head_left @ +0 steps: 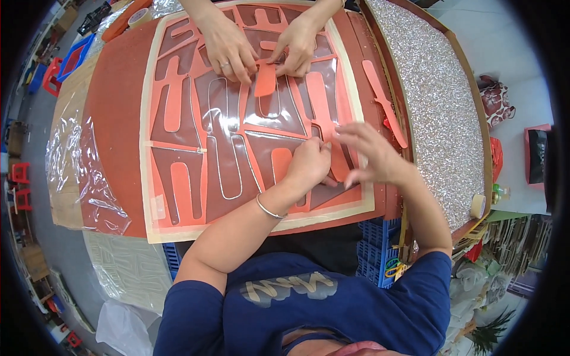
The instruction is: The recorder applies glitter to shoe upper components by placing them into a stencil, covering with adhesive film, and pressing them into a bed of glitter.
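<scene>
A sheet of clear film (222, 113) lies over a pale-bordered panel with shoe-sole-like cutouts outlined by thin lines. My left hand (309, 161), with a bangle at the wrist, has its fingers pinched at the narrow middle of a long orange-red strip (319, 98); what is between the fingertips is hidden. Just right of it, my right hand (380, 155) hovers over the strip's near end, fingers spread and nothing visible in them. Across the panel, a co-worker's left-side hand (230, 50) and right-side hand (297, 46) hold a smaller orange-red piece (265, 82).
A loose orange-red strip (385, 102) lies right of the panel. Beyond it stands a long tray of glittery silver material (436, 113), with a tape roll (478, 206) at its near corner. Blue crates (375, 252) are under the table edge; clear plastic (89, 172) covers the left side.
</scene>
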